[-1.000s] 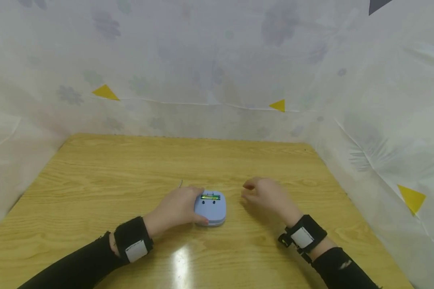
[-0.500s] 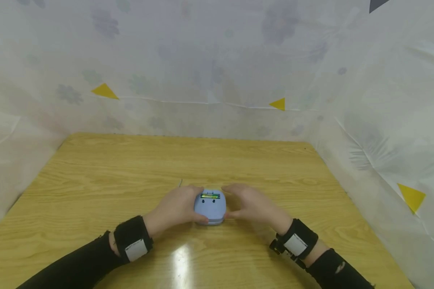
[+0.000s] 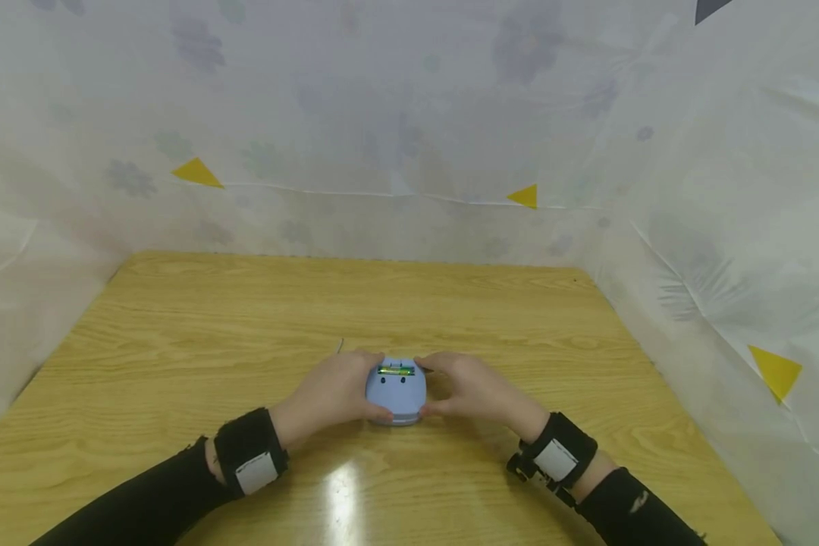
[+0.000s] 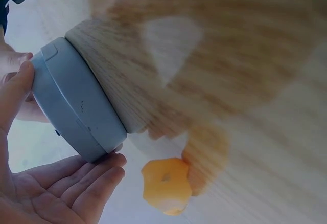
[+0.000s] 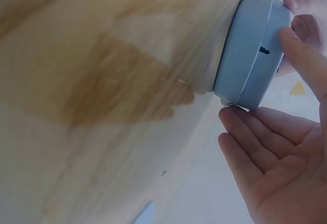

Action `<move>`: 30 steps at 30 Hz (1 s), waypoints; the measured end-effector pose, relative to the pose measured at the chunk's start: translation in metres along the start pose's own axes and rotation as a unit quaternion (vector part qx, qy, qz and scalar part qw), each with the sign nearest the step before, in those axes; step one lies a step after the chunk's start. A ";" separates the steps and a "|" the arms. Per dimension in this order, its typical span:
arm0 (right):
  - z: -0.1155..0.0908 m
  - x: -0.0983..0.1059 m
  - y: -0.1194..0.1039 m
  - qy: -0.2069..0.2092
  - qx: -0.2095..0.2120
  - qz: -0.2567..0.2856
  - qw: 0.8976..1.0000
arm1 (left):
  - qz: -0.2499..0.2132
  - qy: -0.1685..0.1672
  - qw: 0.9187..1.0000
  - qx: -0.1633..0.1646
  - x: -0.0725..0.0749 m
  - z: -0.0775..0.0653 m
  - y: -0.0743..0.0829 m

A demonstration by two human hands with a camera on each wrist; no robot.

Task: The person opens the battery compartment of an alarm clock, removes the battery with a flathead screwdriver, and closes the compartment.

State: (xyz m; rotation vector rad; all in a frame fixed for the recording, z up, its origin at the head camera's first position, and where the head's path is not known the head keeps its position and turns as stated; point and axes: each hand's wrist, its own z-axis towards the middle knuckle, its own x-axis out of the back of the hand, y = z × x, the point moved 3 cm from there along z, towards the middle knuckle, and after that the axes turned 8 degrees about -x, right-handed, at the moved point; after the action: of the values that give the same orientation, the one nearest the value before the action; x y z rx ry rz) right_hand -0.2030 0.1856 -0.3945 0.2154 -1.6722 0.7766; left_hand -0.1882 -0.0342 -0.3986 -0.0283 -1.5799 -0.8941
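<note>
A pale blue, rounded-square electronic device [image 3: 396,398] stands on the wooden table, battery side up. One green and gold battery [image 3: 396,371] lies in its slot, above two small dark holes. My left hand [image 3: 332,388] grips the device's left side, thumb at the near edge and fingers at the far edge. From the opposite side my right hand [image 3: 474,388] holds it the same way. In the right wrist view, a short dark slot marks the device's side wall. Beyond the left fingers, a lobed orange knob-like end [image 4: 166,184] shows in the left wrist view.
A thin grey rod [image 3: 340,345] sticks out past the back of my left hand. Pale flowered sheeting [image 3: 355,114] hangs behind and beside the wooden table [image 3: 246,303], with yellow triangles [image 3: 198,173] on it. Black straps [image 3: 252,451] wrap both wrists.
My right hand has come in from the right and now holds the device's right side. The left hand has kept its grip, and the device has stayed in place.
</note>
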 end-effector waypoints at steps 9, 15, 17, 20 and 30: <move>-0.001 0.002 -0.003 -0.001 -0.001 0.004 1.000 | 0.006 -0.001 1.000 -0.002 0.000 0.001 -0.001; -0.001 0.001 -0.002 0.005 0.002 -0.002 1.000 | 0.006 0.000 1.000 -0.007 -0.001 0.000 -0.002; -0.001 0.000 -0.001 0.006 0.002 -0.001 1.000 | 0.007 0.001 1.000 -0.007 -0.001 0.000 -0.002; 0.000 0.000 -0.001 0.008 0.006 0.001 1.000 | 0.008 0.001 1.000 -0.007 -0.001 0.000 -0.002; 0.001 0.002 -0.002 -0.001 0.010 -0.001 1.000 | 0.012 0.002 1.000 -0.007 0.000 0.000 -0.001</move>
State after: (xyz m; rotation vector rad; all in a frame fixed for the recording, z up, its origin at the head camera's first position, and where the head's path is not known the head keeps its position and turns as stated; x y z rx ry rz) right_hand -0.2037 0.1841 -0.3922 0.2320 -1.6667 0.7923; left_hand -0.1888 -0.0344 -0.3994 -0.0565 -1.5667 -0.8863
